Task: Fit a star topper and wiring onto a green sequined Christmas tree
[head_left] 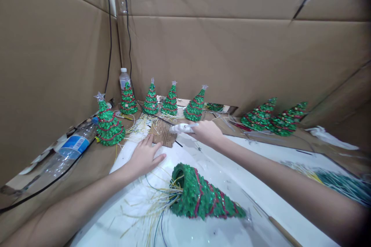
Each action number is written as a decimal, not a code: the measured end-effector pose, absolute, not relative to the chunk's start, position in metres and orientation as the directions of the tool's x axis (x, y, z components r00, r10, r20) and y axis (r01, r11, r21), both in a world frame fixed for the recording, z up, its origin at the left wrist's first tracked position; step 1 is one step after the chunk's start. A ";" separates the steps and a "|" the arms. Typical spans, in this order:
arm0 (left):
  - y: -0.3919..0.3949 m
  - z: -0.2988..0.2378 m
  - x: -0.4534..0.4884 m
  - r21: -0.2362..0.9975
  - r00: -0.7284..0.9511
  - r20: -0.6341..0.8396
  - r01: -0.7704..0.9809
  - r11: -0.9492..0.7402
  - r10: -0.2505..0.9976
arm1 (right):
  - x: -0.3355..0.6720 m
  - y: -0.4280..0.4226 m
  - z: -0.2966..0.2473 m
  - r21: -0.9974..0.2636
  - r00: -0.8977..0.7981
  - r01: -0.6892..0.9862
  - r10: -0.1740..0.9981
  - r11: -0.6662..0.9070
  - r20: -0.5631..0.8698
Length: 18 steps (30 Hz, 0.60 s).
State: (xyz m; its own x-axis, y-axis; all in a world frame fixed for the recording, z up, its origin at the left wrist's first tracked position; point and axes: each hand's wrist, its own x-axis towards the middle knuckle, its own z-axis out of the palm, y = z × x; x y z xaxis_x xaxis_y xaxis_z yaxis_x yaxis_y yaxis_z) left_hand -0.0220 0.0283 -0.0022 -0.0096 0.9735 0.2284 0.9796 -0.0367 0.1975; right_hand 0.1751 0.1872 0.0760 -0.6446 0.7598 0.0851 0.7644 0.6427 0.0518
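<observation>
Lying on its side closest to me is a green tinsel Christmas tree (203, 198), its open base spilling yellow and blue wires onto the white table (261, 197). Beyond it, my right hand (207, 133) is closed around a small white glue gun (182, 127), its nozzle pointing left over a cardboard scrap (162, 134). My left hand (143, 158) lies open and flat, fingertips at the scrap's near edge. The gun looks light and rigid, best held by its grip, away from the nozzle; the scrap looks thin and bendy, easy to pin down flat. My fingers hide the gun's grip and trigger, and I cannot make out whether the nozzle touches the cardboard. Finished trees (151, 100) stand along the cardboard wall (232, 46), a water bottle (69, 148) lies at left, and the green heap at far right is blurred.
</observation>
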 end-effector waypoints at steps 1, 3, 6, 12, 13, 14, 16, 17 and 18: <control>0.028 -0.002 -0.022 0.198 -0.010 0.231 0.979 -0.037 0.973 | 0.176 0.188 0.076 0.047 -0.637 0.771 0.765 0.635 0.098; 0.028 -0.002 -0.022 0.199 -0.010 0.234 0.979 -0.038 0.972 | 0.178 0.190 0.076 0.016 -0.602 0.796 0.790 0.605 0.119; 0.028 -0.001 -0.021 0.197 -0.009 0.233 0.980 -0.038 0.972 | 0.180 0.196 0.077 -0.067 -0.535 0.836 0.836 0.544 0.120; 0.028 0.001 -0.021 0.188 -0.004 0.220 0.982 -0.038 0.975 | 0.183 0.209 0.078 -0.203 -0.510 0.833 0.856 0.515 0.082; 0.027 0.002 -0.021 0.187 -0.004 0.219 0.982 -0.038 0.976 | 0.183 0.210 0.078 -0.210 -0.517 0.827 0.852 0.522 0.082; 0.027 0.002 -0.021 0.186 -0.004 0.217 0.982 -0.037 0.976 | 0.183 0.210 0.077 -0.211 -0.524 0.822 0.848 0.529 0.084; 0.027 0.003 -0.021 0.186 -0.004 0.212 0.982 -0.036 0.977 | 0.181 0.207 0.077 -0.196 -0.539 0.814 0.837 0.547 0.095; 0.027 0.003 -0.021 0.186 -0.003 0.210 0.982 -0.037 0.978 | 0.180 0.205 0.076 -0.182 -0.550 0.808 0.828 0.560 0.104; 0.027 0.003 -0.021 0.186 -0.002 0.208 0.982 -0.038 0.978 | 0.178 0.202 0.075 -0.163 -0.564 0.802 0.818 0.575 0.113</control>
State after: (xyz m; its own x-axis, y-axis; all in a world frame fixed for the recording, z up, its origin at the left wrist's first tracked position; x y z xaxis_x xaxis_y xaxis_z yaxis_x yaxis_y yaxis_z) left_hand -0.0207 0.0270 0.0032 -0.0017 0.9781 0.2082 0.9819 -0.0379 0.1857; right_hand 0.1784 0.2020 0.0752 -0.5641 0.8180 0.1126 0.8015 0.5753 -0.1633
